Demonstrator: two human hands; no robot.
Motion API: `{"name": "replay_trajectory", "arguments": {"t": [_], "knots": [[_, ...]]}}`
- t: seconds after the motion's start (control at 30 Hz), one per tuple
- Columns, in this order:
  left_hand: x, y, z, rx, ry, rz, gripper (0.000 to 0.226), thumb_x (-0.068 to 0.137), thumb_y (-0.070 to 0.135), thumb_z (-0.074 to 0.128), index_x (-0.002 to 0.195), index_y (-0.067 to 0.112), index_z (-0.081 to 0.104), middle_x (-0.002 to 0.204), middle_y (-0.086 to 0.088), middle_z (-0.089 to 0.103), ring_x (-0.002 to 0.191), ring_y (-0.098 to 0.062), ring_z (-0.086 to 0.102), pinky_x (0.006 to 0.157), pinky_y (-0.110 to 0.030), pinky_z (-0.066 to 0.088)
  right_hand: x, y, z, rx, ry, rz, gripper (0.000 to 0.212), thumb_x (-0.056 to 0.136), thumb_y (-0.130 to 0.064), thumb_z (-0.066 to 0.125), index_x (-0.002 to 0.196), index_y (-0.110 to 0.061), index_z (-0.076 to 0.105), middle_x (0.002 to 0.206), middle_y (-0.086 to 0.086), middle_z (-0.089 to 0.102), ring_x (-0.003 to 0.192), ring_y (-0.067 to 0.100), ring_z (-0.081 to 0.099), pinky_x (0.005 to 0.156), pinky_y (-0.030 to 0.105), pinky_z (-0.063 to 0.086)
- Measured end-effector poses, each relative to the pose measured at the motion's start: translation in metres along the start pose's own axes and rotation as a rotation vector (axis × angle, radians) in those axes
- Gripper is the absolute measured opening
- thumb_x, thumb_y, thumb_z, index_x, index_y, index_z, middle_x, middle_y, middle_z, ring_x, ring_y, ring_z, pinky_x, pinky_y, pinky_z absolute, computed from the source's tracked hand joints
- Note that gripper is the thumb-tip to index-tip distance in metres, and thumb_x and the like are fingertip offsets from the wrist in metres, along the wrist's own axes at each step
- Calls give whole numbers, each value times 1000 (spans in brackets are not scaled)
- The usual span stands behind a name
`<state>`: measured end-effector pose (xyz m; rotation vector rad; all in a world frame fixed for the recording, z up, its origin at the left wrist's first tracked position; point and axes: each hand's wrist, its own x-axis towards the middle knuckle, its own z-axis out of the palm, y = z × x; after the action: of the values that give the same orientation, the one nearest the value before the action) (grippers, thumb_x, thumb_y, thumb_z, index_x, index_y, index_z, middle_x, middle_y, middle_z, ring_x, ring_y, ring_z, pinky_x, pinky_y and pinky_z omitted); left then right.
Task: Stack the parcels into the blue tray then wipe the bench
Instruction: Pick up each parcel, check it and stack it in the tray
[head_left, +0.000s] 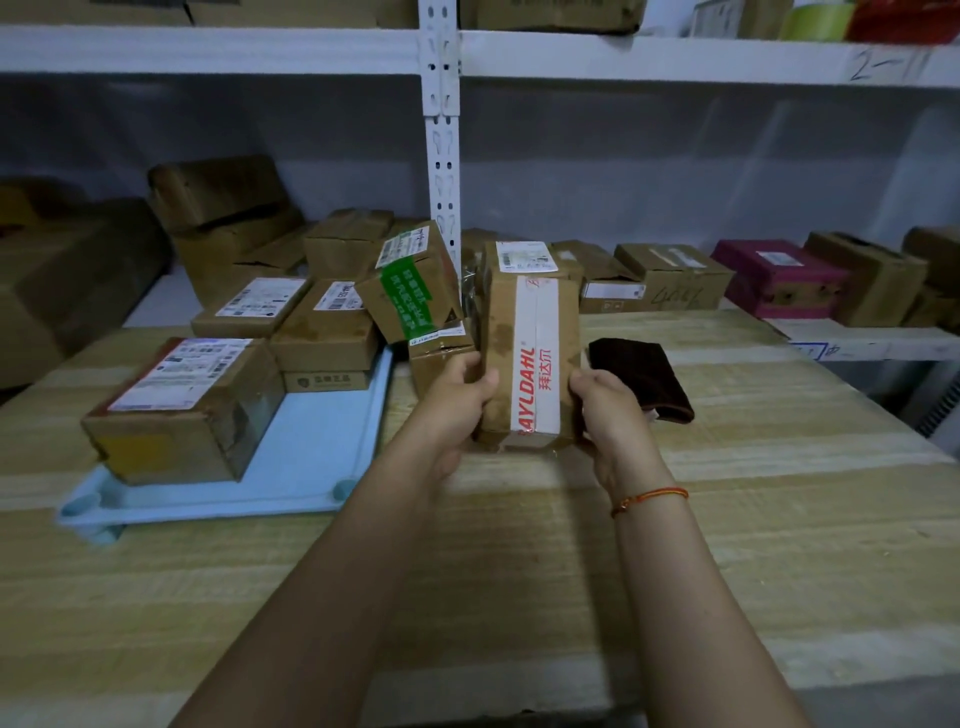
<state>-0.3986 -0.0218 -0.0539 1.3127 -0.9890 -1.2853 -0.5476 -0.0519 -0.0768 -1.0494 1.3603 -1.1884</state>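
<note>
Left hand (457, 400) and right hand (605, 410) clamp opposite sides of a tall brown cardboard parcel with white printed tape (530, 358), long axis running away from the person; the pale blue plastic tray (311, 457) lies leftward, nearer the left hand.

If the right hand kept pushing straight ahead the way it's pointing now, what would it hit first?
Probably the dark brown folded cloth lying on the wooden bench just beyond the right hand, which grips the tall brown cardboard parcel with white tape. Depth is hard to judge here.
</note>
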Motion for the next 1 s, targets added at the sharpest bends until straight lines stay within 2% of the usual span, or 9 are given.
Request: {"name": "replay_trajectory", "arguments": {"t": [0.13, 0.27, 0.33, 0.47, 0.57, 0.63, 0.77, 0.9, 1.0], "knots": [[-9, 0, -15, -116, -14, 32, 38, 101, 10, 48, 139, 15, 46, 103, -4, 71, 80, -14, 70, 54, -24, 55, -2, 0, 7, 34, -33, -70, 11, 96, -25, 55, 96, -20, 65, 108, 5, 71, 95, 19, 66, 73, 30, 48], [-13, -4, -27, -172, 2, 84, 47, 98, 5, 51, 144, 13, 41, 119, -16, 66, 88, -17, 68, 60, -22, 55, -9, 0, 16, 46, -63, -107, 28, 94, -28, 57, 118, -14, 64, 119, 7, 68, 107, 22, 65, 92, 42, 54], [-15, -4, -32, -193, -9, 104, 48, 97, 3, 52, 143, 12, 41, 120, -19, 65, 89, -18, 68, 65, -25, 57, -13, -2, 18, 51, -73, -134, 31, 94, -27, 57, 122, -13, 63, 120, 8, 67, 110, 24, 64, 95, 43, 53], [-20, -3, -37, -229, -12, 151, 40, 97, 1, 51, 133, 18, 46, 93, -3, 74, 81, -12, 71, 67, -27, 56, -17, -4, 20, 56, -97, -168, 27, 96, -23, 57, 118, -10, 64, 116, 7, 69, 104, 19, 65, 80, 31, 51], [-23, 0, -38, -217, 31, 172, 37, 95, 4, 56, 127, 22, 48, 81, 8, 76, 75, -9, 73, 56, -24, 55, -21, -5, 23, 7, -68, -220, 32, 95, -24, 60, 124, -10, 61, 116, 5, 69, 108, 20, 65, 92, 38, 54], [-25, 3, -38, -204, 81, 183, 34, 93, 7, 62, 117, 26, 48, 85, 8, 76, 78, -10, 73, 55, -23, 55, -25, -4, 28, -40, -97, -266, 45, 89, -32, 68, 128, -15, 54, 114, -1, 68, 104, 13, 66, 92, 37, 56], [-28, 8, -33, -179, 185, 218, 43, 87, 7, 70, 115, 25, 43, 112, -6, 68, 99, -20, 69, 68, -29, 56, -29, 0, 42, -292, -207, -344, 103, 48, -72, 81, 133, -29, 41, 120, -4, 60, 113, 16, 59, 90, 42, 56], [-32, 11, -29, -57, 206, 277, 58, 82, 13, 76, 131, 16, 44, 119, -3, 62, 105, -18, 66, 79, -29, 58, -30, -2, 48, -329, -224, -359, 83, 47, -62, 81, 117, -31, 47, 115, -2, 60, 109, 18, 59, 86, 42, 57], [-33, 16, -30, 1, 233, 320, 42, 88, 24, 70, 126, 15, 54, 114, 1, 64, 98, -9, 65, 72, -18, 55, -34, -9, 43, -68, -279, -263, 65, 60, -48, 79, 118, -29, 56, 111, -5, 68, 103, 12, 65, 85, 31, 54]]}}
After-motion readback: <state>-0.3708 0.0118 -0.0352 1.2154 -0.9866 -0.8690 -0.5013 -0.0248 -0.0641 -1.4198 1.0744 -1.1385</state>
